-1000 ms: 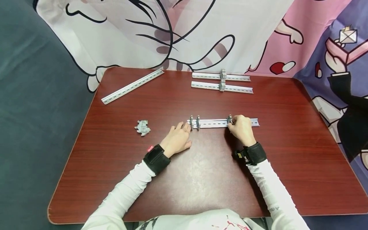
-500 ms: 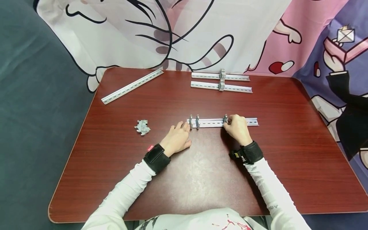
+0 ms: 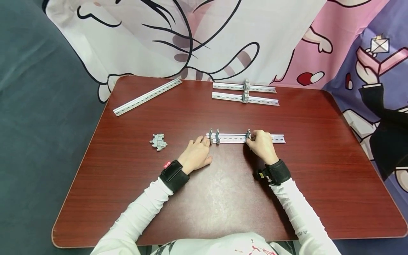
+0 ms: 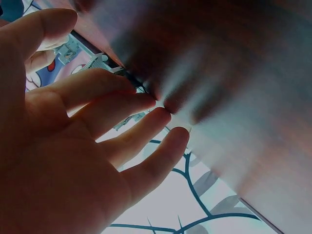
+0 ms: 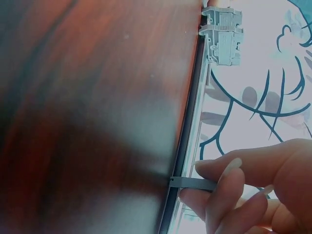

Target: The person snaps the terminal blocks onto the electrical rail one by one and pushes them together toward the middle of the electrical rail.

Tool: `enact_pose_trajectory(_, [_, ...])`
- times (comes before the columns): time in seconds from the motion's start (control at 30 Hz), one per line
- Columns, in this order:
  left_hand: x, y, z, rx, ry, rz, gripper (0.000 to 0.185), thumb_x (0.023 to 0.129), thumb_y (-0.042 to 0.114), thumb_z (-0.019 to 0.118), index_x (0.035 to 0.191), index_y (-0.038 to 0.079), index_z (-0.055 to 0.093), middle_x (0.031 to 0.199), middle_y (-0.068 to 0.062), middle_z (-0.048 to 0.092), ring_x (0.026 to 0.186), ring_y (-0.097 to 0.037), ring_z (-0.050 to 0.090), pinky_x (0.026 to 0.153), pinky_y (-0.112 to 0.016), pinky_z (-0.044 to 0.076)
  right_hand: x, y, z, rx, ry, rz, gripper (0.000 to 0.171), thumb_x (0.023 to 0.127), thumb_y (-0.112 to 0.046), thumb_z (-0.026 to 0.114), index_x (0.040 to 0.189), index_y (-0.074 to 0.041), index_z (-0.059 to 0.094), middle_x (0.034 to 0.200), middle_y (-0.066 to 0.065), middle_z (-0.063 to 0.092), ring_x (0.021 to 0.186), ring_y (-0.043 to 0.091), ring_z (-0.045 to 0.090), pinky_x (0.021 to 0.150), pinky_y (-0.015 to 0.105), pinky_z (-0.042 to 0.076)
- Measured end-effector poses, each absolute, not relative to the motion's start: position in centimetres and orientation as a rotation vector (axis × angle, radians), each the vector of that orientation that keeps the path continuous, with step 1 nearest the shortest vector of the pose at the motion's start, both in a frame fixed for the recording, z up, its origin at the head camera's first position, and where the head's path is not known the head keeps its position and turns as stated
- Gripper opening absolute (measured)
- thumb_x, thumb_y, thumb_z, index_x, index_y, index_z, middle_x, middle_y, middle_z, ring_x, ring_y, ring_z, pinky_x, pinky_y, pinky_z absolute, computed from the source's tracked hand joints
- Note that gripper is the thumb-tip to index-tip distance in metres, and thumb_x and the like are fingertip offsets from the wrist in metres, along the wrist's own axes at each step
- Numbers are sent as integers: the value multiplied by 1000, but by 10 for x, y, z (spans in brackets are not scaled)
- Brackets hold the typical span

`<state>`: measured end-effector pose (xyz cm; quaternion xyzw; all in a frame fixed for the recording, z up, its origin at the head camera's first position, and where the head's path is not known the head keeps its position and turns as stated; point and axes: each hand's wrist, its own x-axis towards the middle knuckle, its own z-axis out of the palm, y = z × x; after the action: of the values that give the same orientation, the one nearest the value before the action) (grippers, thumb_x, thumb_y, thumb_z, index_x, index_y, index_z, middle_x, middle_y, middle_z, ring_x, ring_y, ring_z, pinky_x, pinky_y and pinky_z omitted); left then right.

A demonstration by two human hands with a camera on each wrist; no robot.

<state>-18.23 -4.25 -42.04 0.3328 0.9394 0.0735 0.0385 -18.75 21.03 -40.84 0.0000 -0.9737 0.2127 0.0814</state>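
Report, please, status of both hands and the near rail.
Right hand pinches grey block on near rail. Left hand at rail's left end. Between hands: two more blocks on rail.

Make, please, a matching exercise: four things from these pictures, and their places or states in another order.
1. bare left hand
2. bare right hand
3. loose grey plastic block
4. bare silver slotted metal rail

A. pinches a thin grey piece
B. lies slanted at the far left of the reddish-brown table
C. lies flat, off every rail
D. at the left end of the nearest silver metal rail

Pairs: 1-D; 2-A; 3-C; 4-B
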Motion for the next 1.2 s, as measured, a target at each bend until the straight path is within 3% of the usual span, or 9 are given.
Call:
enact_pose_trajectory(0.27, [-183, -43, -420, 1025, 2867, 223, 64, 90, 33, 61, 136, -9, 46, 141, -22, 48, 132, -34, 43, 92, -49, 45, -185, 207, -406, -5, -2925, 602, 15, 79, -13, 67, 68, -3, 67, 59, 8, 64, 58, 24, 58, 57, 36, 41])
enact_pose_trajectory(0.43, [-184, -42, -420, 1013, 2820, 275, 61, 91, 31, 61, 136, -8, 47, 143, -20, 48, 135, -34, 40, 96, -51, 42, -175, 192, -397, -153, -2874, 375, 38, 84, -29, 70, 79, 7, 60, 76, 27, 61, 68, 43, 62, 58, 51, 49])
enact_pose_trajectory(0.53, [-182, -42, -419, 1004, 2825, 273, 60, 91, 30, 61, 136, -8, 47, 144, -20, 47, 135, -34, 40, 97, -51, 42, -173, 171, -389, -133, -2880, 318, 46, 88, -37, 67, 87, 8, 56, 85, 30, 59, 75, 48, 63, 61, 55, 51])
enact_pose_trajectory(0.73, [-180, -40, -420, 992, 2899, 245, 59, 89, 31, 63, 133, -6, 50, 139, -18, 51, 128, -32, 46, 90, -47, 46, -184, 129, -387, 102, -3062, 411, 36, 89, -35, 63, 70, -4, 61, 70, 16, 66, 66, 34, 66, 53, 46, 49])
enact_pose_trajectory(0.93, [-177, -40, -422, 981, 2888, 228, 59, 91, 32, 61, 135, -5, 49, 141, -17, 50, 129, -31, 45, 91, -47, 46, -191, 112, -398, 12, -3023, 310, 31, 83, -26, 66, 61, -6, 59, 74, 22, 69, 67, 41, 67, 49, 48, 48])
enact_pose_trajectory(1.2, [-178, -40, -421, 997, 2895, 215, 56, 92, 31, 61, 135, -4, 51, 143, -16, 49, 130, -32, 44, 92, -48, 45, -193, 112, -400, -25, -2959, 314, 29, 76, -18, 68, 53, -12, 50, 67, 18, 67, 62, 40, 65, 49, 49, 48])
